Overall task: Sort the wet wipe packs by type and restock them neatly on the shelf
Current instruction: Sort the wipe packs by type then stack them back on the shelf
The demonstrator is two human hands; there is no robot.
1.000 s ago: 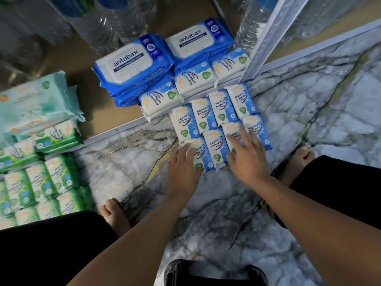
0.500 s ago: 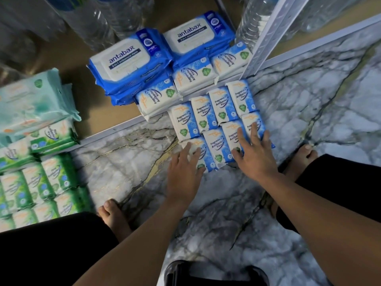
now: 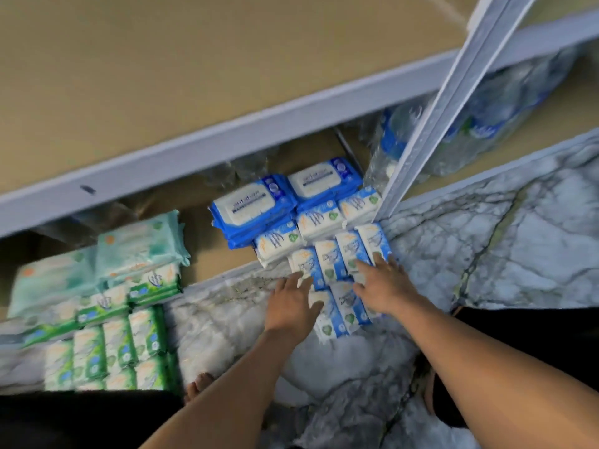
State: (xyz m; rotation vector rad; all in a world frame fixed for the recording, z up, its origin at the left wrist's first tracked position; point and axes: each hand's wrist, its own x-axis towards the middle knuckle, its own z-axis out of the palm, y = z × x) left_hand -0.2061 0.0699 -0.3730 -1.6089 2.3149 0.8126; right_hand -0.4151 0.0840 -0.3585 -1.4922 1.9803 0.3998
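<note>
Where both hands meet the floor [image 3: 486, 254], they lie flat, fingers straight and spread, gripping nothing. The left hand [image 3: 293, 303] rests on the left flank of a block of small blue packs [image 3: 327, 259], fingertips touching its nearest packs. The right hand [image 3: 384, 286] lies across the block's right side and reaches further forward, covering parts of both rows. The block sits on the floor in two rows, its far row just at the front edge of the bottom shelf [image 3: 207, 247]. Each pack's long axis points away from the person toward that edge, leaning slightly right. So the shelf lies straight ahead of the hands, and the right hand is the nearer to it; gathering the block and lifting it forward looks like the coming move. On the shelf just beyond lie mid blue packs [image 3: 319, 222], then large blue packs [image 3: 249, 209], with a post [image 3: 431, 124] and bottles [image 3: 398, 147] at the right. Green packs [image 3: 107, 348] lie well apart to the left, on the floor. Blur softens every label.
</note>
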